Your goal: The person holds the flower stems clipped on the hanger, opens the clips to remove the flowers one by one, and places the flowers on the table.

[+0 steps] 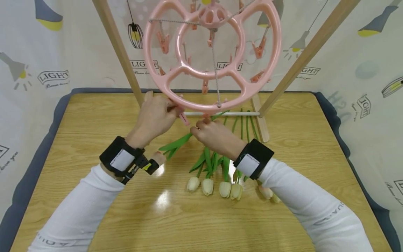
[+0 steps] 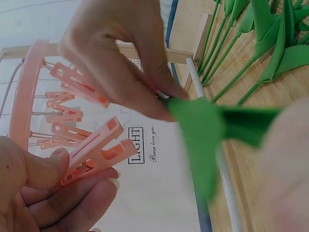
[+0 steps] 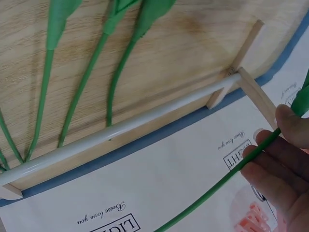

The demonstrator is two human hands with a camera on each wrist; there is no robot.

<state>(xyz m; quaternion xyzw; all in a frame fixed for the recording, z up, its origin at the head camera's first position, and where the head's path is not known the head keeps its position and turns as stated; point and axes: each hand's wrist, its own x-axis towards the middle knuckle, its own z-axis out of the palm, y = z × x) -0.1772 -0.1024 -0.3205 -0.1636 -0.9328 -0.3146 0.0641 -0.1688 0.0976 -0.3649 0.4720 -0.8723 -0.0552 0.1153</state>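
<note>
In the head view my left hand [image 1: 154, 115] pinches a pink clothespin [image 1: 184, 119] at the near left rim of the round pink hanger [image 1: 162, 82]. The left wrist view shows that clothespin [image 2: 89, 157] between thumb and fingers, its two tips apart. To its right, my right hand [image 1: 217, 138] pinches the green stem [image 3: 217, 186] of an artificial tulip. The tulip's leaves [image 1: 176, 143] point left, and its pale blossom [image 1: 158, 158] hangs near my left wrist. Stem and clothespin are apart in the left wrist view.
Several white tulips [image 1: 225, 189] lie on the wooden table [image 1: 126, 217], blossoms towards me. Other pink clothespins [image 1: 259, 49] dangle from the hanger. A wooden frame [image 1: 302, 63] with a white crossbar [image 3: 125, 128] stands at the back, before a printed cloth [image 1: 94, 42].
</note>
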